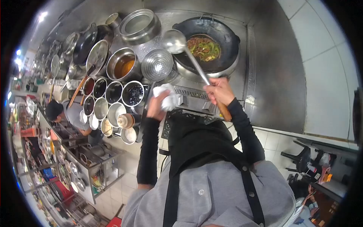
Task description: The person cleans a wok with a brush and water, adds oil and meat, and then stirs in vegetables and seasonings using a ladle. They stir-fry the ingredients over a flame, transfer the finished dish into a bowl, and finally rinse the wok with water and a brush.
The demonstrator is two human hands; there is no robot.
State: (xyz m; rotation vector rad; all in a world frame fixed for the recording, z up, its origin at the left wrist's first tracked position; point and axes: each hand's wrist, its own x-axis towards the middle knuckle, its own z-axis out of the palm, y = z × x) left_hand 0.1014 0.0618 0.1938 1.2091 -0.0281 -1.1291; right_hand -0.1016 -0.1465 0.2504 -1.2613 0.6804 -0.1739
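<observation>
My right hand point(220, 92) is wrapped round the handle of a long metal ladle point(197, 67) with a wooden grip end. The ladle's round bowl hangs over the left rim of a black wok point(228, 39) on the stove. Inside the wok lies a stir-fry point(204, 48) of green vegetable pieces and brown strips in dark sauce. My left hand point(155, 104) grips a folded white cloth point(166, 99) in front of the stove's front edge, near the seasoning pots. Some of the left fingers are hidden by the cloth.
Left of the wok are a perforated strainer point(157, 65), a pot of amber liquid point(110, 68) and a large metal pot point(132, 37). Several seasoning pots point(101, 108) and a squeeze bottle point(126, 120) stand near my left hand. Another person point(75, 117) works at far left.
</observation>
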